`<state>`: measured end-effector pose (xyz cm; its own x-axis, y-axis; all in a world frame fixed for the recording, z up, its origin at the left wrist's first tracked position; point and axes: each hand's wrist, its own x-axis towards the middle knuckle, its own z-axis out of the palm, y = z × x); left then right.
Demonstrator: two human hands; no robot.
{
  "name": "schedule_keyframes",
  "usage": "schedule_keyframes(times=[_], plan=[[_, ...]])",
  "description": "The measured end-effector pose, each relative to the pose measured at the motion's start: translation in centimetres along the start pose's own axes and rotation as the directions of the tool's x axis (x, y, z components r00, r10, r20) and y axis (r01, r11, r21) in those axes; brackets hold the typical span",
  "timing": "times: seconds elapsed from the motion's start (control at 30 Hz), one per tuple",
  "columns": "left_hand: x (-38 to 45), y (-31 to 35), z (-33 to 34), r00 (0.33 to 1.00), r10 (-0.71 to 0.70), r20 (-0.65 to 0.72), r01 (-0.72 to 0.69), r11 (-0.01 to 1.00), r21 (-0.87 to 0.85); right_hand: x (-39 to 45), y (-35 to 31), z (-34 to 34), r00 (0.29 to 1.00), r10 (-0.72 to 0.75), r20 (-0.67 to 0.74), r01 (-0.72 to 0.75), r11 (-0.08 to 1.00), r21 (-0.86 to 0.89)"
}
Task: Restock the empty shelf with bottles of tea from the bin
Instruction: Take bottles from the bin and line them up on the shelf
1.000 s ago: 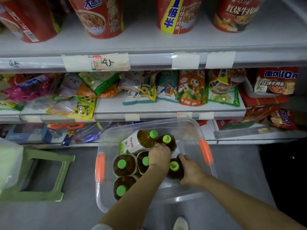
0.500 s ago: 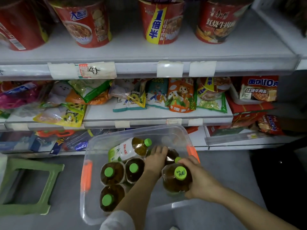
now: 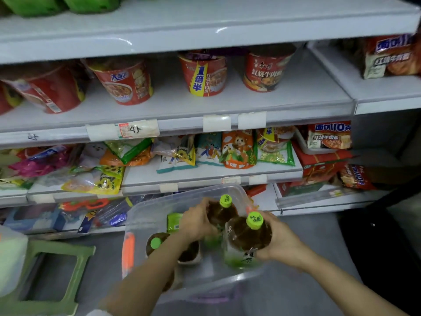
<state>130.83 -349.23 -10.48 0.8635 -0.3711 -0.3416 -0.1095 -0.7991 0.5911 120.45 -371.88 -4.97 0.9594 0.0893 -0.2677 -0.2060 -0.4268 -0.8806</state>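
Observation:
A clear plastic bin (image 3: 145, 215) with orange handles sits on the floor below the shelves. My left hand (image 3: 197, 222) grips a brown tea bottle with a green cap (image 3: 222, 209), held above the bin. My right hand (image 3: 281, 241) grips a second tea bottle (image 3: 247, 236), closer to me and just right of the first. More green-capped tea bottles (image 3: 156, 242) stand in the bin, partly hidden by my left forearm. A shelf with cup noodles (image 3: 314, 87) has bare room along its front and at its right end.
Red cup noodles (image 3: 124, 82) stand at the back of the middle shelf. Snack bags (image 3: 237, 149) fill the shelf below it. A green plastic stool (image 3: 52, 277) stands on the floor at the left. Noodle packs (image 3: 328, 137) lie at the right.
Both hands have risen out of the bin, each with a tea bottle. The view has tilted up, showing higher shelves.

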Motion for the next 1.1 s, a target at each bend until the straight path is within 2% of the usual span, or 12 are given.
schedule_keyframes(times=[0.13, 0.23, 0.53, 0.67, 0.83, 0.97, 1.1], plan=[[-2.4, 1.4, -7.0, 0.998, 0.005, -0.070, -0.015, 0.991, -0.131, -0.5, -4.0, -2.4, 1.000, -0.002, -0.004, 0.002, 0.996, 0.084], [-4.6, 2.7, -11.9, 0.989, 0.018, -0.146, -0.050, 0.974, -0.219, -0.5, -7.4, -3.3, 0.998, -0.056, -0.001, 0.056, 0.996, 0.069], [-11.1, 6.9, -23.0, 0.934, 0.059, -0.353, -0.174, 0.937, -0.304, -0.8, -18.3, -4.8, 0.968, -0.249, -0.030, 0.251, 0.962, 0.104], [-12.5, 7.4, -27.1, 0.923, 0.062, -0.381, -0.209, 0.910, -0.358, -0.4, -22.3, -5.5, 0.955, -0.291, -0.057, 0.296, 0.947, 0.128], [-13.2, 8.5, -33.0, 0.877, 0.162, -0.452, -0.327, 0.891, -0.315, 0.4, -26.3, -6.4, 0.937, -0.328, -0.124, 0.343, 0.931, 0.125], [-13.5, 9.8, -37.4, 0.873, 0.256, -0.414, -0.403, 0.857, -0.320, 0.9, -30.0, -7.5, 0.902, -0.382, -0.201, 0.407, 0.908, 0.099], [-13.3, 11.4, -40.7, 0.827, 0.341, -0.447, -0.499, 0.812, -0.303, 1.2, -33.4, -8.6, 0.867, -0.417, -0.274, 0.458, 0.883, 0.106]])
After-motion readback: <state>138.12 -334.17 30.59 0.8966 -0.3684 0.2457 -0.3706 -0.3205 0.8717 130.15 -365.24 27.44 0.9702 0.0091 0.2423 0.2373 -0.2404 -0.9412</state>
